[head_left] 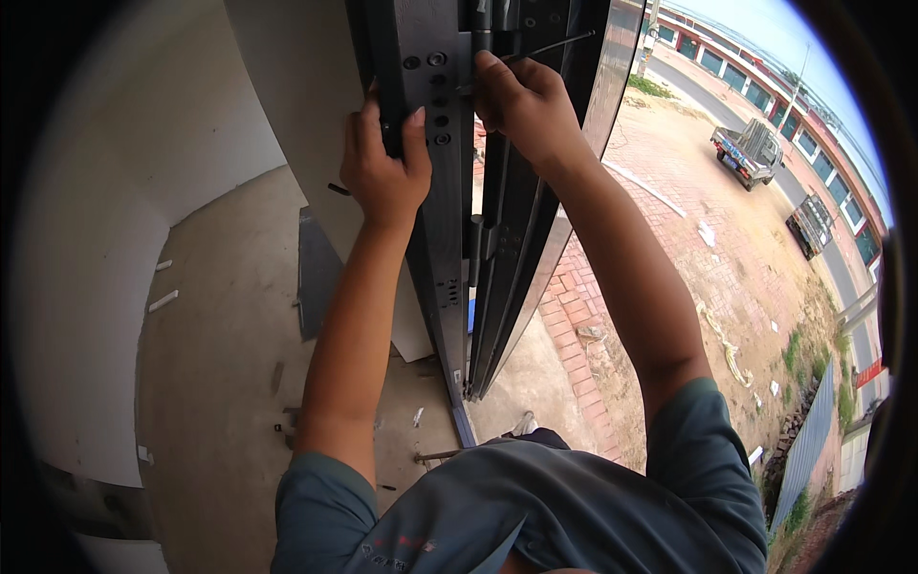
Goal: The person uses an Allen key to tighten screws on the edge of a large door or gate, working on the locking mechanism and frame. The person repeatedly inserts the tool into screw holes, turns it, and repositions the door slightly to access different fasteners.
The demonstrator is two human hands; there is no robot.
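A dark metal door frame (411, 38) stands upright in front of me, with bolts and round holes in a column on its face. My left hand (387, 167) is wrapped round the frame's left edge, its thumb on the face beside the lower bolt (442, 140). Out past that hand's wrist pokes a short dark stick-like end (338, 189); what it belongs to is hidden. My right hand (526, 100) is closed in a pinch by the upper hinge (482, 40). From its fingers a thin black hex key (564, 42) points right. The fingertips hide its other end.
A lower hinge (476, 244) joins the frame to a dark door panel (521, 258). On the left lies a concrete floor (220, 316) beside a white wall (86, 239). Outside, right, are brick paving (579, 330), a parked truck (748, 153) and a corrugated sheet (803, 450).
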